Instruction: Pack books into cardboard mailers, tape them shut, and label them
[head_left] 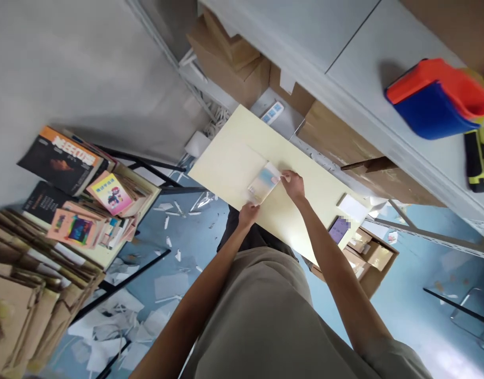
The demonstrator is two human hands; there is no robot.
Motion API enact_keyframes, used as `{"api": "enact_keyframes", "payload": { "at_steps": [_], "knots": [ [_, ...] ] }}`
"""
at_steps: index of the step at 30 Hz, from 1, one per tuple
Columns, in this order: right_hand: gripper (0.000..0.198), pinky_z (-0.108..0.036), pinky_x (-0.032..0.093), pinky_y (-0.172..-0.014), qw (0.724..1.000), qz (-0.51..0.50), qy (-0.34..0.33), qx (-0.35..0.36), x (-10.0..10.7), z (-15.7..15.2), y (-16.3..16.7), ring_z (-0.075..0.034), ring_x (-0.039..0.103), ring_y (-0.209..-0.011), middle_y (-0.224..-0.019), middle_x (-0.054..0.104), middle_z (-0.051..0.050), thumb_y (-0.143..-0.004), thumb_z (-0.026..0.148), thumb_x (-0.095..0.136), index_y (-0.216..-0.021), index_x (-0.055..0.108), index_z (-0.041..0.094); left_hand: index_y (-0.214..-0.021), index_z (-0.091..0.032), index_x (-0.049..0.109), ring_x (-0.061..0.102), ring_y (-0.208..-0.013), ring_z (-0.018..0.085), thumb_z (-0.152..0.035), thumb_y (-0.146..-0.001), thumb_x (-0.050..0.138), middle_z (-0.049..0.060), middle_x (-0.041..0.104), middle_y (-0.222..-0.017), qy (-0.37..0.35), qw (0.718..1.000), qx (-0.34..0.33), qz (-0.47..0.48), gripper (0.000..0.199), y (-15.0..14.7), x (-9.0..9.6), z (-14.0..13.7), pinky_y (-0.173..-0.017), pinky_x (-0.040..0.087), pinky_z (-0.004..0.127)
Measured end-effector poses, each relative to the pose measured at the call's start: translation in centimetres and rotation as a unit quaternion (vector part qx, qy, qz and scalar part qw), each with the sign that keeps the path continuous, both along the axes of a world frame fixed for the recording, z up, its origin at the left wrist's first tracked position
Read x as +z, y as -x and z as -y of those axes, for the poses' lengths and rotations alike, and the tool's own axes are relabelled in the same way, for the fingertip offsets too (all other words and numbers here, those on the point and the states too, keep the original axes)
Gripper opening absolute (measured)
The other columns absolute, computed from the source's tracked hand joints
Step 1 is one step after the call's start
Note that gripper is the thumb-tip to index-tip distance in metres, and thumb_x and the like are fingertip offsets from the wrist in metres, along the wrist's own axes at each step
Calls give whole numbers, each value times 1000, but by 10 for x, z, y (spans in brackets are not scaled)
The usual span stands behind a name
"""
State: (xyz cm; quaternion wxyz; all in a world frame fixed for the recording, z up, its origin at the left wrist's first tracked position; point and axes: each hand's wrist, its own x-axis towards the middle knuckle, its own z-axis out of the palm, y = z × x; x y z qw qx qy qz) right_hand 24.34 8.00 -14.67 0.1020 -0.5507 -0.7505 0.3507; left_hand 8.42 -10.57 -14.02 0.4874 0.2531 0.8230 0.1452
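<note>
A thin pale book (264, 183) with a white and light-blue cover lies on the cream tabletop (221, 142). What looks like a faint translucent sheet (247, 158) extends to the left of it, its edges hard to make out. My left hand (249, 213) is closed at the book's near lower corner, thumb and fingers gripping its edge. At the opposite end, my right hand (293, 186) is pinched beside the book's right edge; a small pale bit shows at the fingertips, too small to name.
A phone (339, 229) and a white box (352, 207) sit at the table's right end, above an open carton (378, 258). Piled books (68, 158) stand on another table at left. A shelf overhead holds a red-and-blue tape dispenser (435, 100) and cutter (478, 158). Paper scraps (107, 326) litter the floor.
</note>
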Motion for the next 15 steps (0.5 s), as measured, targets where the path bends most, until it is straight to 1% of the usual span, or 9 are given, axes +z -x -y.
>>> {"api": "enact_keyframes", "payload": {
  "at_steps": [2,5,6,8,10,12,15],
  "knots": [
    [24,-44,59,-106,999,-31,-32,-8,18,9,-13,-29,78,-111,-122,83,-13,-100,22,63,-119,78,20,-110,-12,75,77,-103,29,-31,-99,69,17,79,-114,-6,1000,-16,-15,23,-3,13,2,-88,57,35],
    [24,-47,58,-107,994,-56,-94,-24,56,23,-38,-30,79,-109,-121,84,-13,-102,25,62,-120,78,19,-133,-10,68,78,-109,29,-29,-95,75,25,69,-140,-50,998,-30,-20,43,-13,36,0,-98,61,39],
    [23,-49,57,-109,991,-58,-119,-31,70,27,-48,-31,79,-110,-120,84,-13,-103,26,62,-120,78,20,-136,-11,66,78,-111,29,-28,-95,75,25,67,-144,-72,996,-42,-9,45,-17,43,-3,-101,61,40],
    [23,-53,53,-114,982,-54,-174,-45,102,33,-67,-32,78,-111,-119,84,-12,-107,29,61,-120,78,21,-135,-13,68,77,-117,29,-24,-95,74,23,67,-145,-118,989,-89,31,42,-27,58,-15,-103,62,41],
    [23,-55,50,-118,970,-45,-230,-62,136,35,-86,-32,77,-111,-117,85,-11,-110,32,59,-121,77,23,-128,-17,72,76,-123,30,-21,-96,71,19,72,-141,-167,972,-150,75,33,-41,76,-36,-103,64,41],
    [24,-54,47,-120,955,-34,-284,-84,170,33,-104,-31,77,-110,-115,84,-10,-112,35,58,-122,76,23,-124,-20,74,76,-126,29,-21,-97,69,15,76,-137,-221,947,-206,110,27,-59,98,-65,-101,65,39],
    [26,-52,45,-122,927,-13,-354,-124,216,23,-132,-29,75,-111,-114,84,-10,-114,38,55,-123,75,23,-124,-23,75,76,-124,26,-21,-99,68,12,78,-135,-315,898,-273,138,27,-92,145,-115,-101,65,38]
  ]
}}
